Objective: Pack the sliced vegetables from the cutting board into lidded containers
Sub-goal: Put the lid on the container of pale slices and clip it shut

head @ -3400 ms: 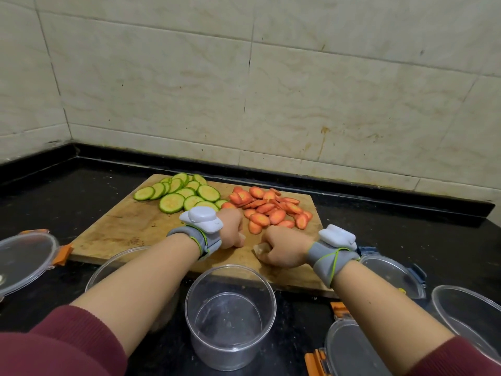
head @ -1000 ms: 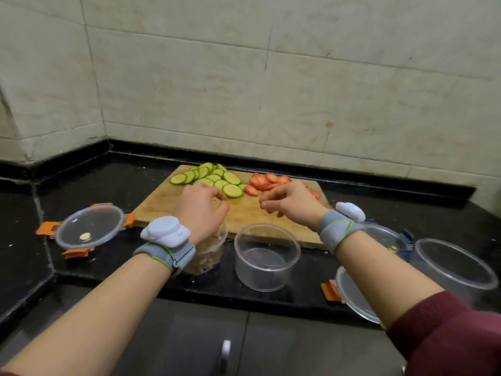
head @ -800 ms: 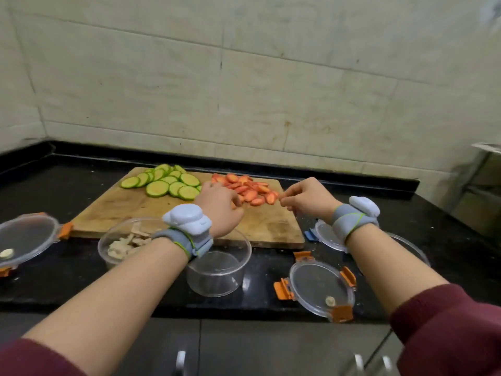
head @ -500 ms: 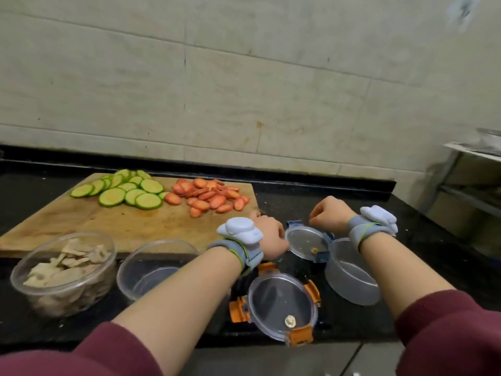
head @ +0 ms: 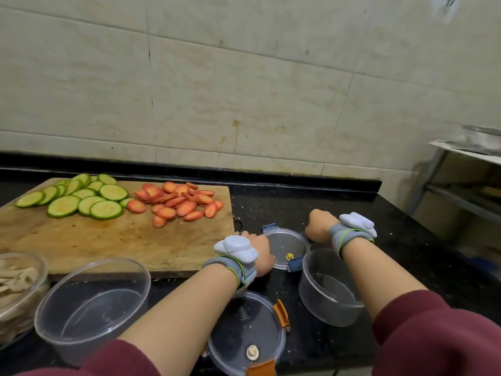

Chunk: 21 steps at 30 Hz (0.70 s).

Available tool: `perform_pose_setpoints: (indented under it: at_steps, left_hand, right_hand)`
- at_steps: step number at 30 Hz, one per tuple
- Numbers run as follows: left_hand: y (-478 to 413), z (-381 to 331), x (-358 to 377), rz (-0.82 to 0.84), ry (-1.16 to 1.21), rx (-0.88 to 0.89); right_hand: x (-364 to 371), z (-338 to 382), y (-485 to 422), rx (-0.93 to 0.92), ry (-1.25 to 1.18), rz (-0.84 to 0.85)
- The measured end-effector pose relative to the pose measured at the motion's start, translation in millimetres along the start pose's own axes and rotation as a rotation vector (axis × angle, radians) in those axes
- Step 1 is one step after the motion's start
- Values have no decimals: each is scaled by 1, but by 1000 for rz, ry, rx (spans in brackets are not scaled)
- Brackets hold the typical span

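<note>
A wooden cutting board point(head: 113, 240) carries green zucchini slices point(head: 81, 199) at its far left and orange carrot slices point(head: 179, 202) at its far right. To the right of the board a round clear lid with blue clips point(head: 287, 245) lies on the black counter. My left hand point(head: 260, 253) grips the lid's left edge and my right hand point(head: 320, 226) grips its right edge. An empty clear container point(head: 328, 289) stands just in front of this lid. Another empty clear container point(head: 92, 305) stands in front of the board.
A lid with orange clips point(head: 249, 332) lies at the counter's front edge, under my left forearm. A container with pale slices point(head: 19, 283) stands at the far left. The tiled wall runs behind; a metal rack point(head: 466, 164) stands at the right.
My view swung right from the board. Both hands left the carrot slices and came down on the blue-clipped lid, closing on its two sides.
</note>
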<state>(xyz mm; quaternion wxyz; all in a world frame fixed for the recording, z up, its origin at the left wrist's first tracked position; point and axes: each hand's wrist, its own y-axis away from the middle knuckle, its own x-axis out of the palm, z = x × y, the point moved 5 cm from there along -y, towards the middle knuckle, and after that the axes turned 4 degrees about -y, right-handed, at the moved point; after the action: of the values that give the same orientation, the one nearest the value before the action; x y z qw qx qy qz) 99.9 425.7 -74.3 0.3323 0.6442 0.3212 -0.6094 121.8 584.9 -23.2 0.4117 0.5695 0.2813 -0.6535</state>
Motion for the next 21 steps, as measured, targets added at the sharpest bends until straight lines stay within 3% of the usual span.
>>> perform_pose_setpoints:
  at_steps: [3,6,9,11,15,18,21]
  left_hand:
    - [-3,12,-10,-10,283,-112]
    - [2,28,-28,-6,825,-250]
    - [10,36,-49,2,1661,-291]
    - [22,50,-65,-2,2021,-264]
    - [34,90,-81,-141,2061,-265]
    - [59,138,-89,-316,2048,-267]
    - [81,159,-98,-312,2027,-152]
  right_hand:
    - [-17,11,4,-77,-399,-74]
    - [-32,38,25,-212,-919,-37]
    - [-48,68,51,-485,-899,-85]
    - [-51,86,68,-637,-754,-110]
    - [-46,118,101,-821,-618,-35]
    - [-38,157,122,-844,-711,44]
    - [-46,163,109,-663,-1004,-197]
